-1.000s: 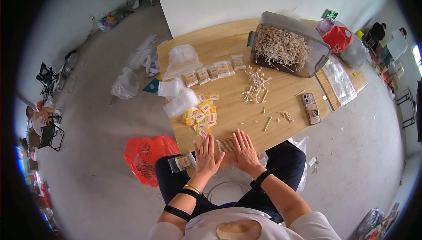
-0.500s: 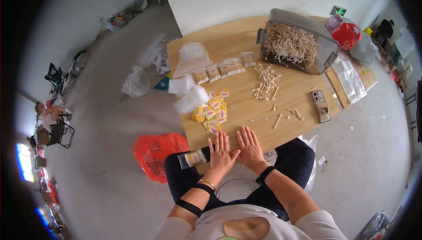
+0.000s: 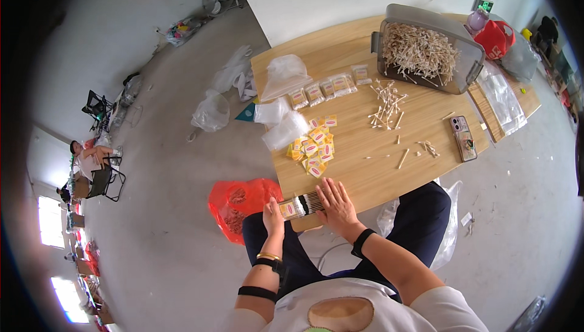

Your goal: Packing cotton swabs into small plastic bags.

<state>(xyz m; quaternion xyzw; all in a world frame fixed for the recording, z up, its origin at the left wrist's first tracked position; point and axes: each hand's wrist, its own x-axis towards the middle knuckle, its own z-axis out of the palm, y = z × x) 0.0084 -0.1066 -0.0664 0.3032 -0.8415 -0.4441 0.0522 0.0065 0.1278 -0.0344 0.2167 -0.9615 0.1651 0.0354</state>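
Note:
At the table's near left edge, my left hand (image 3: 274,217) is closed on the outer end of a clear bag (image 3: 288,209) that holds a yellow label card and cotton swabs. From the bag a row of cotton swabs (image 3: 312,202), side by side, runs to the right, with a dark band across it. My right hand (image 3: 338,207) lies flat, fingers stretched, over the right end of the swabs. Just beyond the hands is a pile of yellow and white label cards (image 3: 313,149). My left fingers are partly hidden.
A grey bin (image 3: 426,13) of cotton swabs lies tipped at the back, loose swabs (image 3: 387,106) before it. Filled packets (image 3: 337,86) line up behind clear bags (image 3: 286,131). A phone (image 3: 463,138) lies right; a red bag (image 3: 243,195) is at floor level, left.
My left hand has moved left off the swabs and onto the bag's end. My right hand has shifted slightly left relative to the table, and the bag now sits closer around the swabs.

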